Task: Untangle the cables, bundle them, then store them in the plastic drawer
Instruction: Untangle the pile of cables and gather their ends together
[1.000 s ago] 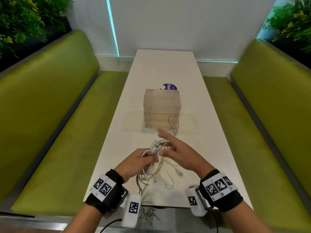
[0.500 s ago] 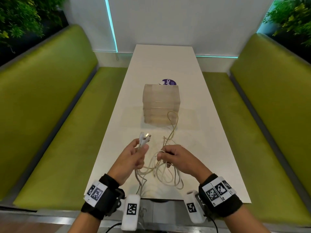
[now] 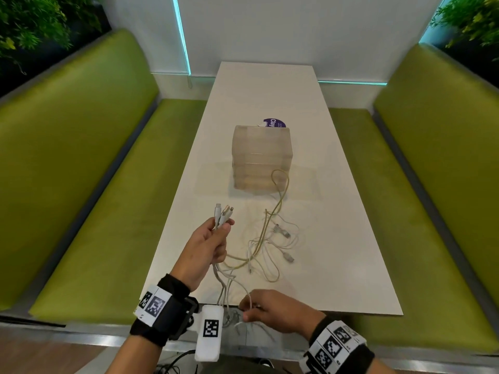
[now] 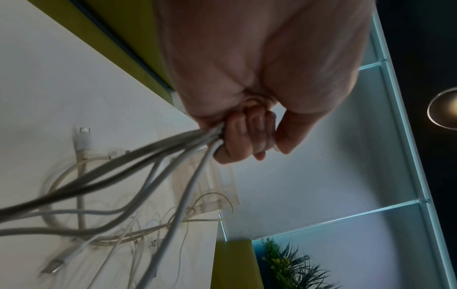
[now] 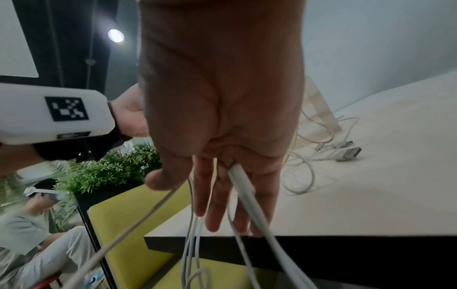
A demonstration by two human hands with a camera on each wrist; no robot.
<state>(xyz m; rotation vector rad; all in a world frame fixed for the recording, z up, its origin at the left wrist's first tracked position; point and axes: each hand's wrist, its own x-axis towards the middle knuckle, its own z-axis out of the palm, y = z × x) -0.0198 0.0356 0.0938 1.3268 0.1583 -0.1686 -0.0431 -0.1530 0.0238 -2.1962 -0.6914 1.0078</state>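
Several white and yellowish cables (image 3: 270, 247) lie in a loose tangle on the white table (image 3: 337, 211). My left hand (image 3: 213, 244) is raised above the table and grips a bunch of cables in its fist, their plugs (image 3: 222, 211) sticking up; the strands (image 4: 153, 160) trail from its fingers. My right hand (image 3: 270, 311) is at the table's near edge, with cable strands (image 5: 245, 197) running between its fingers and over the edge. The translucent plastic drawer unit (image 3: 262, 157) stands mid-table, drawers closed, with a yellowish cable loop (image 3: 280, 184) rising against its front.
A purple round label (image 3: 274, 122) lies behind the drawer unit. Green benches flank the table on the left (image 3: 94, 184) and right (image 3: 418, 198). Loose USB plugs (image 3: 289, 257) lie to the right of the tangle. Another person (image 5: 32, 234) sits beyond the left bench.
My right hand has drawn back along the cables from the tangle to the table's near edge. The left hand keeps the plugs raised. The tangle has spread out on the table.
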